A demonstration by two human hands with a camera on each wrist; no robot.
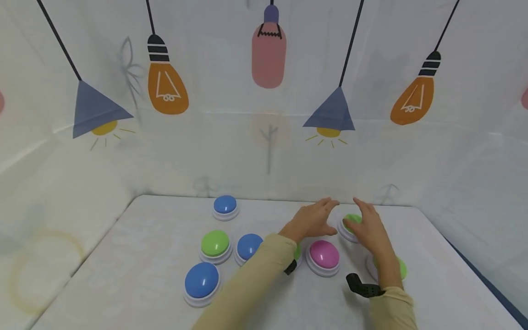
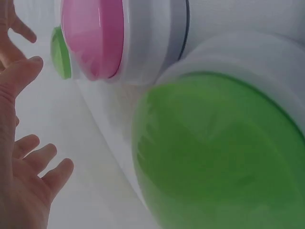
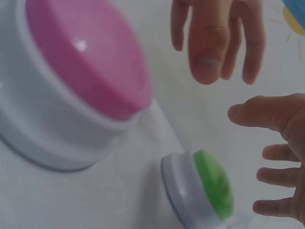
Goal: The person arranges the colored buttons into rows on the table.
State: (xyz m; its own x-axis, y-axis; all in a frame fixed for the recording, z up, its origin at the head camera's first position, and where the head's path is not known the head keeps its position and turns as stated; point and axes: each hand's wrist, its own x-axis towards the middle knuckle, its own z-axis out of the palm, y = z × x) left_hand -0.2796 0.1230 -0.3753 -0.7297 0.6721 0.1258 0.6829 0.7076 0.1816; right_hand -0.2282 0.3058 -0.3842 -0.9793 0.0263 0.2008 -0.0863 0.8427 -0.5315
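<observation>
Both hands hover over the right half of the white table, fingers spread and palms facing each other with a gap between. My left hand (image 1: 311, 221) is above and behind the pink push button (image 1: 324, 254) and holds nothing. My right hand (image 1: 371, 231) partly covers the back green push button (image 1: 352, 221); in the right wrist view that hand (image 3: 286, 148) is apart from the green button (image 3: 213, 183). Another green button (image 1: 402, 267) is partly hidden behind the right forearm. Beside the left wrist, a further green button (image 2: 219, 152) is mostly covered in the head view.
On the left part of the table (image 1: 136, 256) stand a back blue button (image 1: 225, 204), a green button (image 1: 215, 243), a front blue button (image 1: 201, 280) and a blue one (image 1: 249, 245) partly behind the left sleeve. A white curtain with printed lamps (image 1: 268, 156) hangs behind.
</observation>
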